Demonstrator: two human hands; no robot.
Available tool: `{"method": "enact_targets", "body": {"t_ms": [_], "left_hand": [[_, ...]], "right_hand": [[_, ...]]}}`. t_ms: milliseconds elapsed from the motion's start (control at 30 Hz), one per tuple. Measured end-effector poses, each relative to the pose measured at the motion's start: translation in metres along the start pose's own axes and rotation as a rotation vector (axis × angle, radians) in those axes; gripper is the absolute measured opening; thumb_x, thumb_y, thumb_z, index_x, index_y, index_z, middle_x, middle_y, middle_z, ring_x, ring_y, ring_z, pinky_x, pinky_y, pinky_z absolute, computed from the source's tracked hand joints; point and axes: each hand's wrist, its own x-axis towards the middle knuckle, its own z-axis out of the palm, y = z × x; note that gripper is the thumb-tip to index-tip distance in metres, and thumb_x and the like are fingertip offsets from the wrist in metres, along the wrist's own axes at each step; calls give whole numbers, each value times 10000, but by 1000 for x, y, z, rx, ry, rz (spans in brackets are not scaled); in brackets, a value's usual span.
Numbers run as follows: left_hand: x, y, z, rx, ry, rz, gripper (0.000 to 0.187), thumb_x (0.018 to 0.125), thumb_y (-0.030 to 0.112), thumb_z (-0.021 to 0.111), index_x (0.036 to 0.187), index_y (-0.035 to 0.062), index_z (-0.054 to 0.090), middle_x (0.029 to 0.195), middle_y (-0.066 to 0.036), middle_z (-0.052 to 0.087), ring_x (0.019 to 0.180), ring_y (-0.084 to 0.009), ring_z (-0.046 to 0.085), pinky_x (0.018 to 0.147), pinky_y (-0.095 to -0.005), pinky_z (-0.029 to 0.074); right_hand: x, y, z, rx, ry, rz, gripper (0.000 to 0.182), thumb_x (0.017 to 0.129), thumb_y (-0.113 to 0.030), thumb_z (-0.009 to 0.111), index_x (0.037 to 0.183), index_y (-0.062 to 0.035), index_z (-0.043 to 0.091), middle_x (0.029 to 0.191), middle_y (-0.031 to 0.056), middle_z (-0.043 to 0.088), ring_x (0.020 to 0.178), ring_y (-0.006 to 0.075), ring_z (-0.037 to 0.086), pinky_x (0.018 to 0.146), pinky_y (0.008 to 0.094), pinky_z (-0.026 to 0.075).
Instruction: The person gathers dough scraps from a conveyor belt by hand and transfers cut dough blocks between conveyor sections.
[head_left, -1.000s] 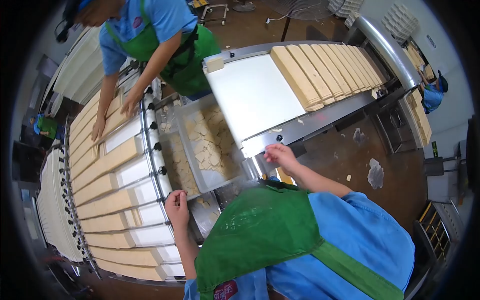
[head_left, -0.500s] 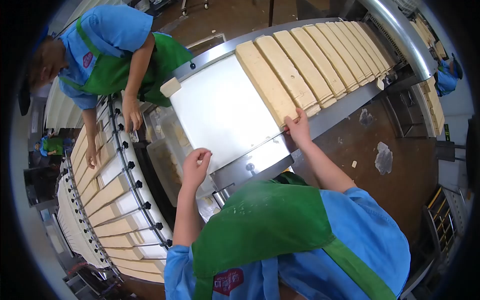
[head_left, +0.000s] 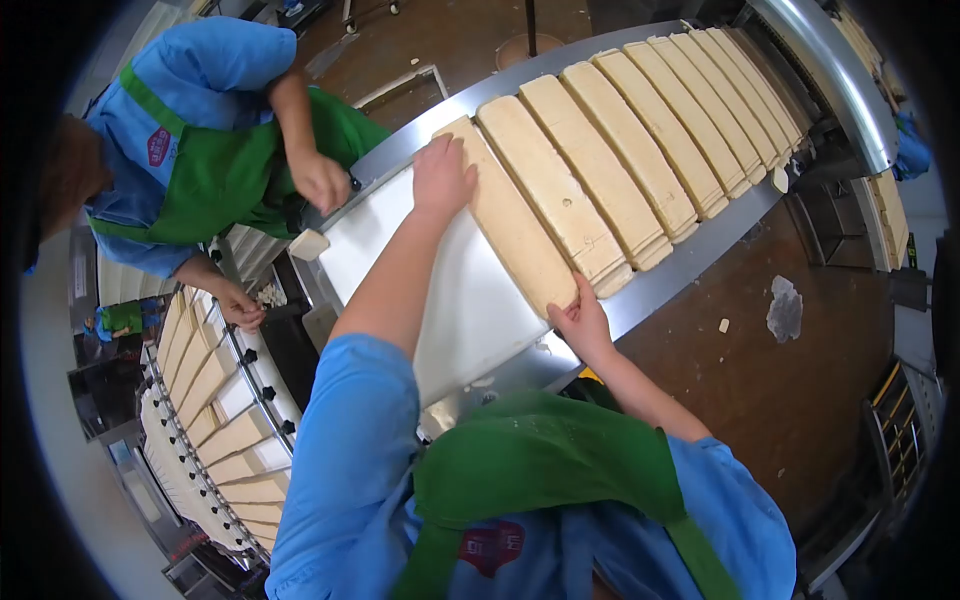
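Note:
Pale, long dough slabs (head_left: 612, 150) lie side by side in a row on the conveyor. The leftmost dough slab (head_left: 505, 225) sits at the edge of the bare white belt (head_left: 400, 250), a narrow gap between it and its neighbour. My left hand (head_left: 445, 178) reaches across the belt, fingers closed over this slab's far end. At the near end, my right hand (head_left: 583, 322) grips the corner, thumb and fingers around it. The slab still rests flat on the belt.
A co-worker (head_left: 210, 130) in a green apron stands at the left, hands near the belt's far corner. A small dough piece (head_left: 309, 245) lies at that corner. Below runs another conveyor (head_left: 225, 440) with cut dough strips. A curved metal cover (head_left: 835, 80) stands at the right.
My left hand has moved across the belt onto the leftmost slab's far end. My right hand stays at the near end. The co-worker's hands have moved up from the lower conveyor.

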Motion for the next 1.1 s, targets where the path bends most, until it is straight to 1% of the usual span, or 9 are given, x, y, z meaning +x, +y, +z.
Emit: {"method": "enact_targets", "body": {"t_ms": [267,433,533,600,733,800,867,967,1100], "left_hand": [[14,23,12,-18,-114,-430,772,745,414,699,1362,49,412,1407,-140,401,1313,-275,374,987,-500,402],[-63,-33,-32,203,-85,-605,784,732,505,667,1333,46,460,1296,-138,492,1266,-269,430,1006,-536,346],[-131,-59,-81,304,-126,-773,778,719,555,677,1247,3,523,1207,-165,547,1194,-291,489,1001,-541,349],[-178,-65,-114,236,-131,-954,765,716,548,699,1204,-19,536,1178,-182,567,1140,-320,531,974,-512,394],[-271,-94,-130,-300,-250,-1085,697,694,442,787,1136,-42,552,1156,-208,585,1043,-354,595,894,-429,481],[-302,-65,-133,-583,21,-1097,650,687,320,824,1142,-45,538,1133,-221,603,1019,-339,617,864,-388,502],[-331,-55,-115,-544,326,-1056,642,690,280,831,1153,-43,526,1119,-216,615,1034,-311,615,867,-400,494],[-362,-67,-131,-590,398,-1073,654,720,323,807,1176,-42,513,1095,-218,623,1029,-322,613,857,-406,490],[-414,-102,-185,-284,519,-1091,699,738,386,783,1225,-35,510,1093,-227,623,1015,-371,610,856,-416,484]], "right_hand": [[2,-15,-5,13,-110,-1,712,827,-193,701,1388,33,326,825,130,633,696,207,628,657,317,509],[1,-52,-3,-173,-407,-9,637,823,-195,681,1368,-66,376,859,154,648,767,280,651,700,372,515],[5,-68,7,-351,-545,-201,639,814,-245,687,1352,-71,389,859,166,650,797,319,646,738,405,510],[11,-82,6,-512,-602,-406,805,736,-359,750,1397,-133,351,1050,216,609,970,364,619,800,433,505],[19,-100,13,-779,-657,-279,948,630,-353,848,1412,-148,353,1192,254,517,1053,426,577,920,449,485],[19,-92,27,-714,-629,-352,916,627,-235,849,1397,-130,364,1187,240,494,1044,422,569,945,442,478],[17,-86,39,-691,-587,-471,897,630,-179,837,1390,-110,366,1173,227,487,1068,400,544,963,420,468],[-3,-101,63,-621,-554,-567,876,635,-135,826,1385,-121,373,1139,219,474,1049,398,549,948,417,479],[-43,-128,116,-492,-612,-737,831,678,-153,805,1385,-94,372,1147,198,457,1057,357,521,966,399,454]]}}
